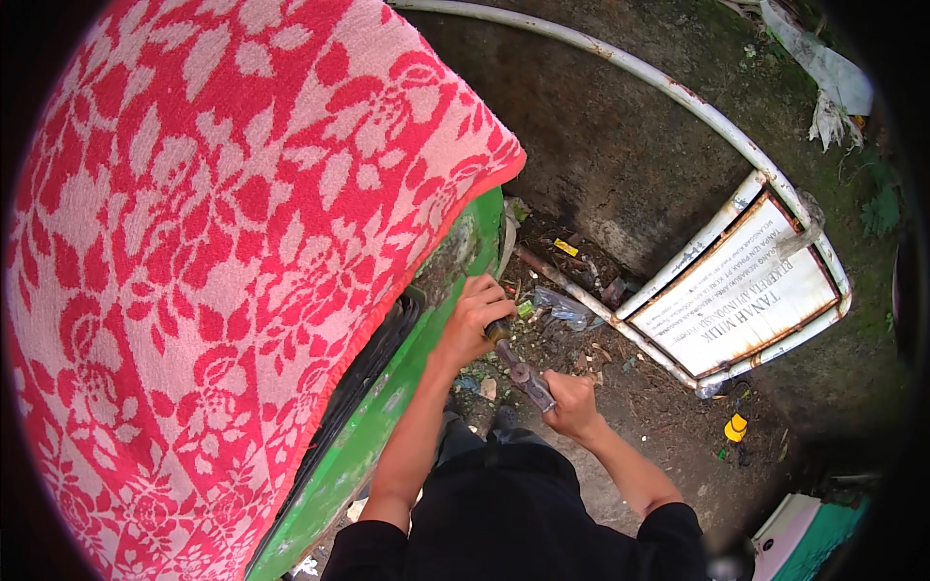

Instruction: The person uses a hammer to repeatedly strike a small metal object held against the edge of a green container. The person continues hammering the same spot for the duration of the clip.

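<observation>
Both hands (477, 316) hold a tool (524, 376) beside a green panel (334, 489).

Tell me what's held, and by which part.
A metal tool: left hand around its dark, yellowish far end, right hand on its near end; kind unclear.

Two bare hands, one left hand (475, 320) and one right hand (572, 405), share one metal hand tool (523, 376) as we count two forearms (405, 443) and two black sleeves (366, 554). Around them we tally one red-and-pink floral towel (232, 242), one green panel (387, 416), one white tubular frame (702, 107) and one white signboard (733, 295). On the ground we number at least two yellow scraps (736, 427) and one clear plastic bag (565, 310); the finer litter (487, 388) is too small for us to count.
</observation>
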`<action>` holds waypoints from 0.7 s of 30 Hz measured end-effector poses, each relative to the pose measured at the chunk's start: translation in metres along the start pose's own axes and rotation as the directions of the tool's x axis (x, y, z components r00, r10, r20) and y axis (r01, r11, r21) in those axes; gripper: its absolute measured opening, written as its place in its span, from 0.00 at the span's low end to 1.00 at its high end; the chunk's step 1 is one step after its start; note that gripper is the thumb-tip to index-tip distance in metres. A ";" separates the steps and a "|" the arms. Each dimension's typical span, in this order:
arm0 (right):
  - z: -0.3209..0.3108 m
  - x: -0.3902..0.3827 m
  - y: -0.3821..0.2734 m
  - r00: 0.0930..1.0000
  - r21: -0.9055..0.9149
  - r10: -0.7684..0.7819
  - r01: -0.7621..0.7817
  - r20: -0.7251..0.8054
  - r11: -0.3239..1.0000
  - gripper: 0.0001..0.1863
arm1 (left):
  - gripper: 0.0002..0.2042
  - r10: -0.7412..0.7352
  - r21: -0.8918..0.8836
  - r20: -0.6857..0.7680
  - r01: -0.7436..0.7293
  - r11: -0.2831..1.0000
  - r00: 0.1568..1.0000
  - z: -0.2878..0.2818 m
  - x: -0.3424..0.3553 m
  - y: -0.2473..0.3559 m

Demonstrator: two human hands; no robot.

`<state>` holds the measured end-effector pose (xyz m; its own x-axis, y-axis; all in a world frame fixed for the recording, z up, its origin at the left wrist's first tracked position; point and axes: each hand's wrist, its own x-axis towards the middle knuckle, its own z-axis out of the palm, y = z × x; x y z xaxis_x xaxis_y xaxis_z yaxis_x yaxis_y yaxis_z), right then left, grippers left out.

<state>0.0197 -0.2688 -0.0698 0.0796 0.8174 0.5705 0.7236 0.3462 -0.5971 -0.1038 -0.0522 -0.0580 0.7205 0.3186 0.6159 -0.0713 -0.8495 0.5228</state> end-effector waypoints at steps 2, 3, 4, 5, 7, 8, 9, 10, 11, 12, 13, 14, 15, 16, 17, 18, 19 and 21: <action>0.002 0.004 0.002 0.998 -0.047 0.043 -0.041 0.044 0.998 0.11 | 0.16 -0.008 -0.002 0.000 0.008 1.000 1.000 -0.002 0.002 -0.003; 0.001 -0.001 0.001 1.000 -0.030 -0.018 0.018 -0.008 0.999 0.14 | 0.15 0.001 -0.005 -0.005 -0.001 1.000 1.000 -0.003 0.003 -0.004; -0.001 -0.002 0.002 0.998 0.026 -0.057 0.058 -0.028 0.998 0.14 | 0.15 0.003 -0.010 -0.010 -0.003 1.000 1.000 -0.002 0.002 -0.003; -0.002 0.000 0.003 0.994 0.081 -0.095 0.099 -0.051 0.992 0.14 | 0.15 0.005 -0.015 -0.015 -0.005 1.000 1.000 -0.002 0.001 -0.003; -0.002 0.007 0.004 0.994 0.078 -0.100 0.103 -0.042 0.992 0.15 | 0.15 -0.003 -0.017 -0.010 0.003 1.000 1.000 -0.004 0.002 -0.003; -0.001 0.009 0.004 0.998 0.007 -0.054 0.054 -0.011 0.998 0.16 | 0.15 -0.006 -0.019 -0.009 0.006 1.000 1.000 -0.005 0.003 -0.002; -0.001 0.011 0.004 1.000 -0.064 -0.006 0.007 0.018 0.998 0.17 | 0.15 -0.002 -0.024 -0.004 0.002 1.000 1.000 -0.004 0.003 -0.001; 0.002 0.013 0.004 0.998 -0.130 0.040 -0.035 0.038 0.991 0.18 | 0.15 0.002 -0.022 0.004 -0.002 1.000 1.000 -0.004 0.003 -0.002; 0.000 0.011 -0.001 1.000 -0.066 0.025 -0.025 -0.011 0.997 0.18 | 0.15 0.006 -0.020 0.011 -0.006 1.000 1.000 -0.005 0.004 -0.002; 0.001 0.010 -0.001 0.998 -0.012 -0.025 0.024 -0.050 1.000 0.17 | 0.15 0.004 -0.021 0.001 -0.004 1.000 1.000 -0.007 0.004 -0.002; -0.001 0.008 -0.002 0.994 0.035 -0.066 0.069 -0.084 0.997 0.16 | 0.15 0.000 -0.032 -0.013 0.000 0.999 1.000 -0.006 0.004 -0.001; -0.003 0.007 -0.002 0.987 0.080 -0.105 0.115 -0.120 0.990 0.15 | 0.15 -0.005 -0.043 -0.026 0.004 0.999 1.000 -0.005 0.004 0.000; -0.003 0.006 0.001 0.995 0.067 -0.090 0.093 -0.046 0.993 0.15 | 0.15 -0.004 -0.039 -0.019 0.004 0.999 1.000 -0.005 0.003 -0.001; -0.002 0.007 0.002 0.999 0.004 -0.053 0.053 -0.005 0.999 0.16 | 0.15 0.000 -0.030 -0.011 -0.001 1.000 1.000 -0.005 0.004 -0.003; 0.001 0.009 0.001 0.999 -0.061 -0.013 0.015 0.034 0.998 0.18 | 0.15 0.005 -0.022 -0.003 -0.006 1.000 1.000 -0.005 0.004 -0.004; 0.002 0.009 0.000 0.997 -0.127 0.029 -0.020 0.070 0.992 0.20 | 0.15 0.008 -0.028 -0.009 -0.008 1.000 1.000 -0.003 0.003 -0.003; 0.004 0.006 -0.002 1.000 -0.080 -0.003 0.004 0.011 0.997 0.20 | 0.15 0.012 -0.032 -0.011 -0.012 0.999 1.000 -0.003 0.002 -0.002; 0.002 0.010 -0.005 0.993 0.065 -0.104 0.108 -0.064 0.992 0.17 | 0.15 0.015 -0.043 -0.028 -0.016 0.999 1.000 -0.006 0.002 -0.005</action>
<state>0.0155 -0.2611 -0.0627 0.0480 0.7461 0.6641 0.6818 0.4614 -0.5676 -0.1060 -0.0447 -0.0559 0.7000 0.3176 0.6396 -0.1125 -0.8354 0.5379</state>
